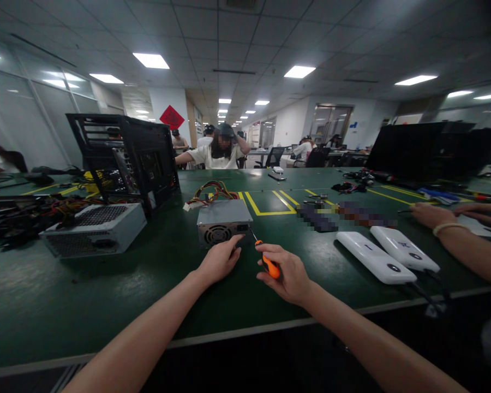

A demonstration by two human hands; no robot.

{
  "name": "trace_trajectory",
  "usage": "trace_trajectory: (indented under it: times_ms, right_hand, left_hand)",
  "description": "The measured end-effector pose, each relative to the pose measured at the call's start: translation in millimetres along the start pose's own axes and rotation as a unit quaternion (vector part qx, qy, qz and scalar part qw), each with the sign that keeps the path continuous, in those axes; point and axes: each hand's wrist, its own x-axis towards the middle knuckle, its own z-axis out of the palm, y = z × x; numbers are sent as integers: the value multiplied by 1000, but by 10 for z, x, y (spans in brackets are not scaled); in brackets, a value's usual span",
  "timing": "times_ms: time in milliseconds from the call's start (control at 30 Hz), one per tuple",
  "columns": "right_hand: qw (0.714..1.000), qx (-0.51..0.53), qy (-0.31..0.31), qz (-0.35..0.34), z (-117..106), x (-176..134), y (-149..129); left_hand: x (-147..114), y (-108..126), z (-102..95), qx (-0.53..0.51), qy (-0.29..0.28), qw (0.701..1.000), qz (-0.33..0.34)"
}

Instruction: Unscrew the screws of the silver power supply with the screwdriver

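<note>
A grey computer power supply (225, 215) lies on the green table, its fan grille and socket facing me. From its back a bundle of coloured cables (215, 191) rises. My left hand (221, 261) steadies the power supply at its lower front, with the fingers partly bent and one pointing right across the face. Some of its fingertips are hidden. My right hand (286, 273) is closed round an orange-and-black screwdriver (271, 266). The screwdriver's thin shaft points up and left, its tip close to the right front edge of the power supply; contact cannot be made out.
Left stand a second power supply (100, 229), an open black computer case (135, 164) and heaped cables (20, 218). Two white devices (372, 256) lie right, near another person's hands (437, 215). Behind them are dark monitors (409, 150). Another person (223, 150) sits opposite.
</note>
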Motion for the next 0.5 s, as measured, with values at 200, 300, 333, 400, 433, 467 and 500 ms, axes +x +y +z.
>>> trace_trajectory:
  times_ms: [200,300,333,400,433,467,500]
  right_hand:
    - [999,8,-37,-6,-46,9,-18]
    - [998,-53,-35,-26,-40,15,-21]
    - [998,-60,-25,-28,-31,12,-19]
    - [998,-56,-3,-24,-12,6,-16]
    - [998,-52,0,-20,-6,5,-16]
    - [999,-48,-2,-17,-5,6,-19]
    - [999,-44,-10,-15,-8,9,-24]
  left_hand:
    - [6,-10,9,3,-1,1000,2]
    - [3,-30,20,4,0,1000,8]
    - [1,-36,24,5,0,1000,8]
    - [-1,-44,28,8,0,1000,8]
    - [-1,-45,29,9,1,1000,8]
    - [0,-44,29,9,1,1000,8]
    - [0,-40,27,8,1,1000,8]
